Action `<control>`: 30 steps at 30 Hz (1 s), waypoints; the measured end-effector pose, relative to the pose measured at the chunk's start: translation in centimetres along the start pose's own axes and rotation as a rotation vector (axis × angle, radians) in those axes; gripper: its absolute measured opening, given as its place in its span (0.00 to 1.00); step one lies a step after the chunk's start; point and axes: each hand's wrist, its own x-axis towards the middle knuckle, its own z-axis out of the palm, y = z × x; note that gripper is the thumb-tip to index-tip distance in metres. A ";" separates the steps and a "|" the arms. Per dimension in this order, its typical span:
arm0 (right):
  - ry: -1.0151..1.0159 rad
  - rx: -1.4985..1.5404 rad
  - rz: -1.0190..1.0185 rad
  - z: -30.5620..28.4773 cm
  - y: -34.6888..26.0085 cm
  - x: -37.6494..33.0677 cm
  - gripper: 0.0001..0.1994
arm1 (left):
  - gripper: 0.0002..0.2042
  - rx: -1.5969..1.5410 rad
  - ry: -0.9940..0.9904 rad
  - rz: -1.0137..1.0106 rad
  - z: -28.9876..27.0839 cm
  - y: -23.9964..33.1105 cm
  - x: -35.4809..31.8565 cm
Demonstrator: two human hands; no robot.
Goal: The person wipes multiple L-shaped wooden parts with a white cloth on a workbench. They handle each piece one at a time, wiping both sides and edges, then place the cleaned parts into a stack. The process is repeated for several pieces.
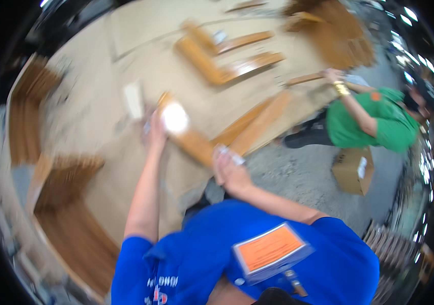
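An L-shaped piece of brown wood (pixel 190 144) lies at an angle on the board-topped table before me, a bright glare on its left arm. My left hand (pixel 155 129) is closed on the outer edge of that arm; its fingertips are blurred. At the near corner, my right hand (pixel 231 170) has its fingers closed round the wood, and a small whitish patch shows beside them, too smeared to name. From this corner two brown wooden arms (pixel 257 122) run off to the right. A pale block (pixel 134 100) lies just beyond my left hand.
More L-shaped wooden pieces (pixel 204 63) lie farther back. Stacked brown pieces stand at the left edge (pixel 25 122), near left (pixel 74 218) and far right (pixel 336 35). A co-worker in a green shirt (pixel 372 119) holds a wooden strip. A cardboard box (pixel 351 170) sits on the floor.
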 end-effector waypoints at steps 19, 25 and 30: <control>0.234 0.656 -0.083 -0.8 -0.1 8.3 0.31 | 0.22 -0.568 -0.121 0.054 -0.3 -0.1 1.3; 0.451 0.738 -0.201 1.7 0.6 5.1 0.22 | 0.23 -0.310 -0.104 0.071 -1.8 0.4 1.1; 0.326 0.502 -0.127 1.2 0.7 0.7 0.27 | 0.21 -0.679 -0.207 -0.178 -2.7 3.2 0.5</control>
